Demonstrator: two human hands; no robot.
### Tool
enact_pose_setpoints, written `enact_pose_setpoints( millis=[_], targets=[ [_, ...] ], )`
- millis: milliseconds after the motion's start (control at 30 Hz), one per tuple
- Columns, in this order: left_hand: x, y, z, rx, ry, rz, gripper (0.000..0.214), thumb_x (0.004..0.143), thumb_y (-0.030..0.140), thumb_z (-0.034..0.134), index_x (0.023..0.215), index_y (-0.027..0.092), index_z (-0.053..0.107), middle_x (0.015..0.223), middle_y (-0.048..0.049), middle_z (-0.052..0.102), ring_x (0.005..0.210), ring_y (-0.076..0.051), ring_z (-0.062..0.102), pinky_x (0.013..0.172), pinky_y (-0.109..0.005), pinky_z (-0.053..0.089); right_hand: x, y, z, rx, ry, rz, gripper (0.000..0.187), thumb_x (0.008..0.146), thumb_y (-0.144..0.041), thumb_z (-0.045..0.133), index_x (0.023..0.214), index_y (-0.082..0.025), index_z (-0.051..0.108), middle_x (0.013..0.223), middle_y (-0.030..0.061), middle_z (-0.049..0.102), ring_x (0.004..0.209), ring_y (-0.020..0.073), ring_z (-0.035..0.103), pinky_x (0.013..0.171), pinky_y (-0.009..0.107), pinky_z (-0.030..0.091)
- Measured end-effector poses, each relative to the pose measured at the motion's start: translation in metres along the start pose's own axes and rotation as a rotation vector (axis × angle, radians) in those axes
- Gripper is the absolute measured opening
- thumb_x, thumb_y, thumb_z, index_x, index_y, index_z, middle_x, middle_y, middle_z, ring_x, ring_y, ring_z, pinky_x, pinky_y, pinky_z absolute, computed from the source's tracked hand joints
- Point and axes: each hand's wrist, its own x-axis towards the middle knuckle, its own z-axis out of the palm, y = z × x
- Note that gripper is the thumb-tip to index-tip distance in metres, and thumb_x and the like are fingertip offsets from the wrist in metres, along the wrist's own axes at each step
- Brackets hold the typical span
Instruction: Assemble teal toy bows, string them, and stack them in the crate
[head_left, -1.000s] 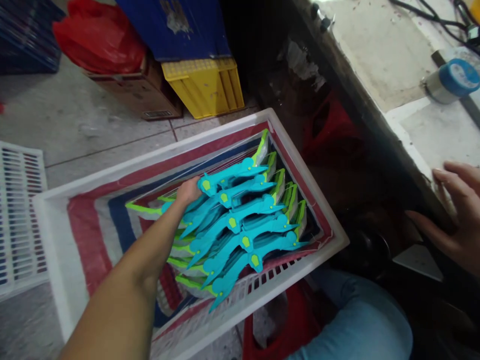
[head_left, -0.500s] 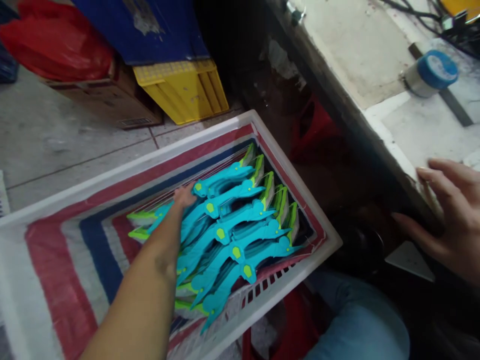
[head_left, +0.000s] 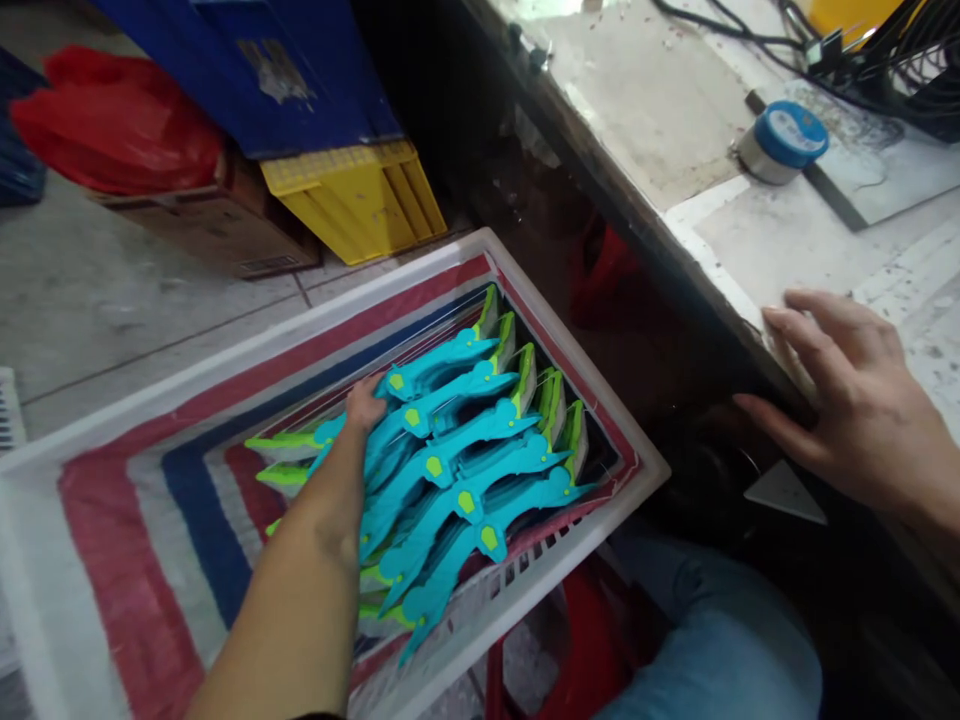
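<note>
Several turquoise-and-green toy bows [head_left: 450, 462] lie nested in rows inside a white plastic basket [head_left: 570, 580], their thin strings showing along the far side. My left hand [head_left: 366, 402] reaches down into the basket and is closed on the grip of the farthest toy bow, near its yellow-green pentagon. Its fingertips are partly hidden by the bow, and my forearm covers the left ends of some bows. My right hand [head_left: 847, 390] rests on the edge of the worktable [head_left: 622, 130], fingers spread, holding nothing.
Striped red, white and blue cloth [head_left: 142, 540] lines the basket. Beyond it stand a yellow crate [head_left: 367, 210], a blue bin [head_left: 262, 70] and a carton [head_left: 217, 225] under a red bag [head_left: 120, 120]. A blue-topped spool [head_left: 787, 140] and black cables [head_left: 739, 35] lie on the worktable.
The view has swung slightly right, so the worktable and my right hand appear farther left. My left hand stays at the same farthest toy bow, and the stack looks unchanged.
</note>
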Motion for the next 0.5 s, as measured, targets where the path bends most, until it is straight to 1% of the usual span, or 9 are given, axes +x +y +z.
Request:
enact_pose_setpoints(
  millis=[100,200,300,400,500],
  targets=[
    [0.0,0.005,0.0,-0.01,-0.04,-0.07,0.068,0.069,0.008,0.048,0.137,0.011,0.054,0.138,-0.0127,0.058,0.131,-0.027,0.051,0.11,-0.038,0.04,0.0,0.0,-0.001,-0.004,-0.007,0.01,0.068,0.09,-0.044,0.055,0.151,-0.025,0.03,0.141,0.0192,0.043,0.134,0.0401,0.043,0.105,0.061,0.043],
    [-0.002,0.011,-0.005,0.015,-0.076,-0.116,0.069,0.07,0.01,0.051,0.139,0.013,0.053,0.141,-0.0147,0.056,0.131,-0.032,0.051,0.111,-0.045,0.039,0.0,0.0,-0.002,-0.007,-0.007,0.008,0.068,0.09,-0.044,0.055,0.151,-0.025,0.031,0.141,0.0195,0.044,0.134,0.0404,0.043,0.105,0.061,0.044],
    [-0.005,0.016,-0.008,0.026,-0.085,-0.129,0.067,0.073,0.012,0.051,0.14,0.016,0.052,0.145,-0.0149,0.052,0.132,-0.034,0.048,0.111,-0.052,0.036,0.0,0.0,-0.002,-0.017,-0.009,0.011,0.068,0.09,-0.044,0.055,0.15,-0.024,0.031,0.142,0.02,0.043,0.134,0.0405,0.043,0.105,0.061,0.043],
    [-0.007,0.021,-0.011,0.01,-0.097,-0.139,0.065,0.074,0.013,0.051,0.139,0.019,0.052,0.147,-0.0123,0.051,0.135,-0.033,0.046,0.112,-0.052,0.034,0.001,-0.002,-0.002,-0.022,-0.014,0.011,0.067,0.09,-0.045,0.055,0.15,-0.022,0.033,0.142,0.0209,0.043,0.134,0.0409,0.043,0.105,0.061,0.043],
    [-0.008,0.027,-0.019,-0.015,-0.1,-0.158,0.063,0.075,0.012,0.05,0.137,0.02,0.054,0.146,-0.01,0.052,0.136,-0.032,0.044,0.114,-0.05,0.032,0.002,-0.002,-0.003,-0.01,-0.01,0.003,0.067,0.09,-0.044,0.055,0.148,-0.02,0.035,0.141,0.0221,0.044,0.133,0.0411,0.043,0.106,0.061,0.043]
  ],
)
